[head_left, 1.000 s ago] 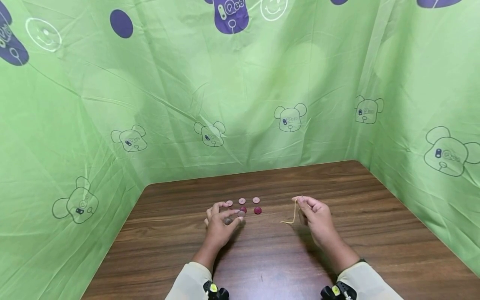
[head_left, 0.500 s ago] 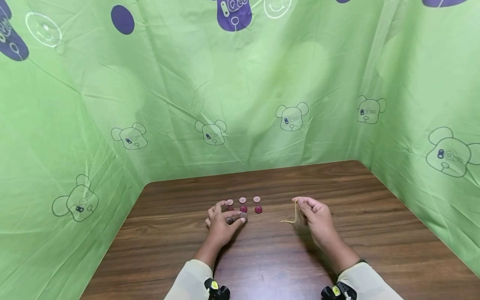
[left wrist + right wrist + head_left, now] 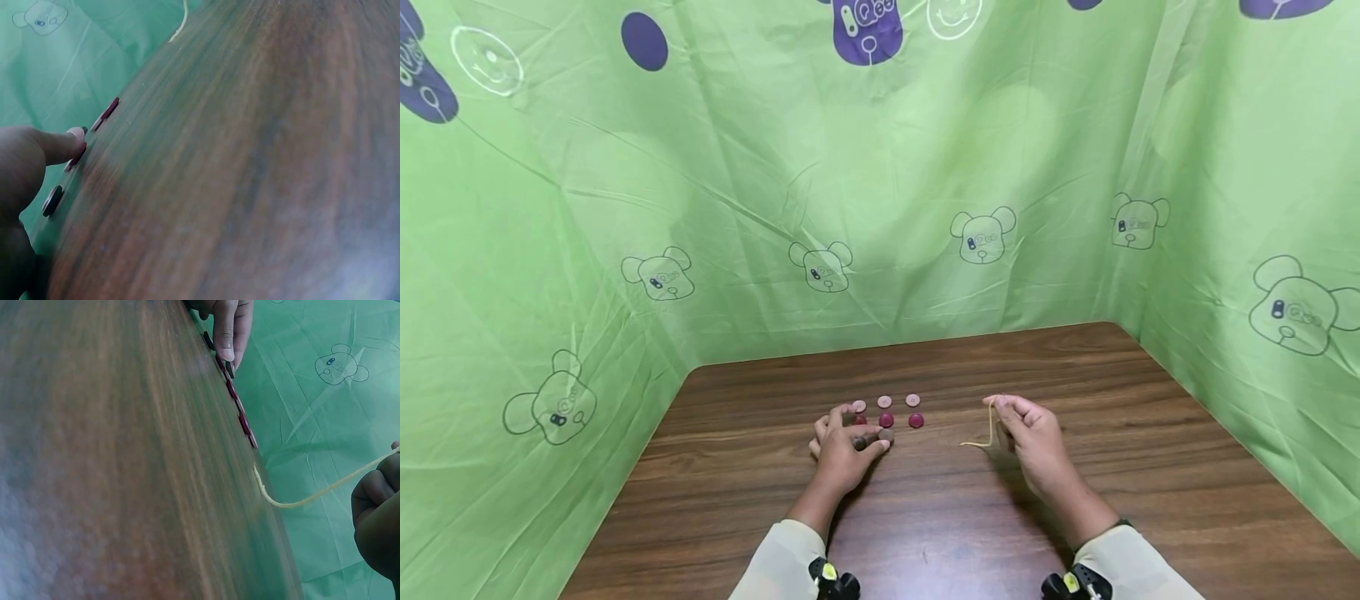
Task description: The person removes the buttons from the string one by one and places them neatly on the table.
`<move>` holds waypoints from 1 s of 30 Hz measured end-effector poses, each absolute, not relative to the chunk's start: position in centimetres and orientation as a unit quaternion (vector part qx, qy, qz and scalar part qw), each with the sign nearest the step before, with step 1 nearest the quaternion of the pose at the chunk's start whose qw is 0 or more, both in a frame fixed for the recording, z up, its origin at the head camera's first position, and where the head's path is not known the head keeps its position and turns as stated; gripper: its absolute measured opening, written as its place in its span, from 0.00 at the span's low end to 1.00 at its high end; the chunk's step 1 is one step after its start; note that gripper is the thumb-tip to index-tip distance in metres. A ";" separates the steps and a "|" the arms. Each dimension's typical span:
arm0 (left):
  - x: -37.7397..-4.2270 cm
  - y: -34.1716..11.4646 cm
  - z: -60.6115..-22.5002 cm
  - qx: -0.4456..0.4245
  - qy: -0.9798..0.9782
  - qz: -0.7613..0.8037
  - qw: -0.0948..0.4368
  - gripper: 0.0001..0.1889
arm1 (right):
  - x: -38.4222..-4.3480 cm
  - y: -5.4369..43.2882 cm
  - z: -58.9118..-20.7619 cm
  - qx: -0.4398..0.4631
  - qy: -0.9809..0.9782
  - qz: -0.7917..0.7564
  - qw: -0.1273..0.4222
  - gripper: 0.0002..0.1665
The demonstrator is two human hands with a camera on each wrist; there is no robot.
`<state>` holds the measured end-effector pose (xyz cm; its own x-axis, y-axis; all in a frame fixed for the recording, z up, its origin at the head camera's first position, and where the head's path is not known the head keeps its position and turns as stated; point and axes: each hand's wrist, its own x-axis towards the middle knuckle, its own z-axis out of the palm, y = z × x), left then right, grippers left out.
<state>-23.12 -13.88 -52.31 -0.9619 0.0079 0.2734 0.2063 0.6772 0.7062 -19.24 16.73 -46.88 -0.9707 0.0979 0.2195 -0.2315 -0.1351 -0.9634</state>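
My left hand [image 3: 838,457] pinches a grey-brown button [image 3: 886,435] between thumb and fingertip, just on the near side of the middle crimson button [image 3: 886,420]. The right wrist view shows this dark button [image 3: 230,370] tilted under the fingertips. Another dark button [image 3: 860,443] lies beneath the left fingers, partly covered. Farther right, my right hand [image 3: 1037,437] pinches the upper end of a yellow string [image 3: 991,425] between thumb and index finger. The string hangs down and its loose end trails along the tabletop.
Three pink buttons form the back row, one of them a pink button [image 3: 912,400] at its right end. Ahead of the dark buttons runs a crimson row, ending in a crimson button [image 3: 916,421]. A green printed curtain [image 3: 880,308] surrounds the brown wooden table [image 3: 925,517].
The left hand's button has come down slightly toward me, uncovering the middle crimson button. My right hand and the string have stayed nearly still.
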 end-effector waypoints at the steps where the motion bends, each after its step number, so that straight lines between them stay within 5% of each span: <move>1: -23.1 -13.9 -52.3 -0.059 -0.909 -0.394 0.124 0.10 | -19.2 16.7 -46.9 0.052 -0.648 0.752 0.109 0.13; 30: -23.1 -13.8 -52.5 -0.058 -0.925 -0.359 0.111 0.10 | -19.1 16.7 -46.8 0.038 -0.675 0.728 0.112 0.18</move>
